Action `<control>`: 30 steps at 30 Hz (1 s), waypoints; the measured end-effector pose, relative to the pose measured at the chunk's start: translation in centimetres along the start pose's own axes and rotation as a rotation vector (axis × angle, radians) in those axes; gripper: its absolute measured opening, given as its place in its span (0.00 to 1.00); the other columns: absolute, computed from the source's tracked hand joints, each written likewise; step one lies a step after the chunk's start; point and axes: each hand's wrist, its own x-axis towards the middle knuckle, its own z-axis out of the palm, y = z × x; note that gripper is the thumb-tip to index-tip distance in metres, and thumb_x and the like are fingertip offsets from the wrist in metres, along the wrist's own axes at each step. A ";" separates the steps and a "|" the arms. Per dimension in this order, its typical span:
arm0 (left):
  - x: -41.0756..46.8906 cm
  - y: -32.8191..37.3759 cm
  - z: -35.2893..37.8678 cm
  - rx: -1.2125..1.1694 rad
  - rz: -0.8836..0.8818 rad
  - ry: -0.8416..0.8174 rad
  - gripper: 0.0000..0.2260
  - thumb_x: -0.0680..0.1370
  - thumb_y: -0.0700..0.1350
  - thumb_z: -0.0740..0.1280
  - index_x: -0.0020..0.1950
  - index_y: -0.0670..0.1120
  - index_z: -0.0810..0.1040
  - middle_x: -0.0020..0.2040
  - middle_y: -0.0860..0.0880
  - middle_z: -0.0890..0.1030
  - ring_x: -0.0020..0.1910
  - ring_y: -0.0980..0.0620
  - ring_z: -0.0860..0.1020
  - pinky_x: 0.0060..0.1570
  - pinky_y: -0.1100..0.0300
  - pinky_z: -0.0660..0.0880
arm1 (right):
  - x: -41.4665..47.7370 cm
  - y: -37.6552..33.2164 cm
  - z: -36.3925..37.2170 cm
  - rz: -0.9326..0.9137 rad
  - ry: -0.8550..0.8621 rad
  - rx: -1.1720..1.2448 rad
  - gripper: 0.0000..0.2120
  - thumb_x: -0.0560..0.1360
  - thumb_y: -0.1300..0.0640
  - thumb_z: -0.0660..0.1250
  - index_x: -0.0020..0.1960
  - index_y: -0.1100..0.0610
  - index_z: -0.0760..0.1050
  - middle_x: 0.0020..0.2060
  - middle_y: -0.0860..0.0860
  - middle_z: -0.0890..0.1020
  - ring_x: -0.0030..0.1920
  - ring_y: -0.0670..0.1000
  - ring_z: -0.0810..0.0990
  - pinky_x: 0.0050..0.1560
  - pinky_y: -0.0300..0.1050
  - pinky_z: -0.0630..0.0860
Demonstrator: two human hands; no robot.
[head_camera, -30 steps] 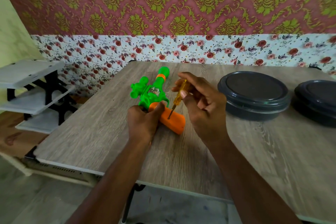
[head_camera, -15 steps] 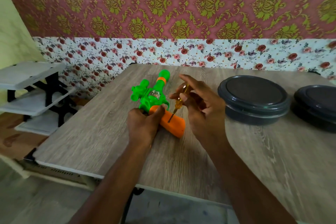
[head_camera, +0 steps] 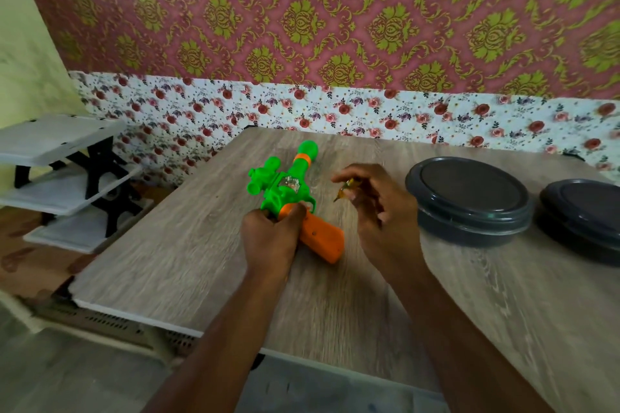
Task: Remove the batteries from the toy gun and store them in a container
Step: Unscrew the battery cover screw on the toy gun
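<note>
The toy gun (head_camera: 288, 189) lies flat near the middle of the table (head_camera: 161, 265), its green barrel pointing to about one o'clock and its orange grip (head_camera: 322, 240) running to about five o'clock. The left hand (head_camera: 268, 240) clasps the gun where green body meets orange grip, thumb laid over the top, and hides that joint and the gun's near side. A small dark spot shows on the grip's upper face; whether it is a screw or a bare hole cannot be told.

At three o'clock from the gun, apart from it, the right hand (head_camera: 380, 209) curls its fingers round a small yellow screwdriver (head_camera: 346, 187). Only a short blurred piece of the tool shows; the palm covers the rest.

Farther toward three o'clock stand two dark round lidded containers, the nearer container (head_camera: 469, 199) whole, the farther container (head_camera: 585, 221) cut by the picture's edge.

The table top is pale wood grain. At nine o'clock, beyond its edge, is a white-and-black shelf rack (head_camera: 63, 174). Behind, at twelve o'clock, is a floral strip under maroon and gold wallpaper.
</note>
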 end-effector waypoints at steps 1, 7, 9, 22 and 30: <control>-0.2 0.3 -0.1 -0.019 -0.009 0.027 0.25 0.60 0.60 0.77 0.39 0.38 0.82 0.37 0.34 0.83 0.31 0.44 0.80 0.34 0.37 0.79 | 0.1 0.5 0.1 -0.016 -0.069 -0.032 0.17 0.76 0.79 0.62 0.57 0.64 0.80 0.52 0.53 0.85 0.55 0.47 0.84 0.54 0.40 0.81; -0.2 0.4 -0.4 -0.034 -0.035 0.074 0.18 0.64 0.57 0.75 0.34 0.41 0.79 0.30 0.44 0.78 0.31 0.46 0.79 0.37 0.39 0.80 | 2.5 4.7 1.2 -0.219 -0.267 -0.300 0.23 0.64 0.81 0.60 0.51 0.66 0.83 0.50 0.59 0.86 0.51 0.56 0.86 0.53 0.49 0.84; -0.2 0.5 -0.4 -0.016 -0.010 0.060 0.19 0.63 0.58 0.74 0.33 0.42 0.78 0.29 0.46 0.77 0.31 0.45 0.79 0.36 0.39 0.80 | 3.3 6.5 1.6 -0.238 -0.323 -0.374 0.23 0.60 0.80 0.60 0.48 0.66 0.84 0.48 0.60 0.87 0.49 0.59 0.87 0.48 0.54 0.85; 1.1 -0.9 0.3 -0.023 -0.026 0.057 0.15 0.73 0.51 0.79 0.38 0.41 0.81 0.31 0.48 0.78 0.32 0.48 0.77 0.34 0.55 0.69 | 3.2 10.7 4.7 -0.203 -0.672 -0.502 0.08 0.64 0.63 0.71 0.42 0.64 0.83 0.38 0.59 0.86 0.40 0.60 0.86 0.40 0.47 0.81; 0.8 -0.7 0.2 -0.078 -0.037 0.047 0.13 0.77 0.50 0.76 0.40 0.44 0.78 0.35 0.49 0.78 0.37 0.48 0.77 0.38 0.55 0.69 | 2.6 10.3 3.9 -0.100 -0.697 -0.468 0.13 0.64 0.66 0.73 0.48 0.65 0.85 0.47 0.62 0.87 0.48 0.62 0.87 0.55 0.44 0.80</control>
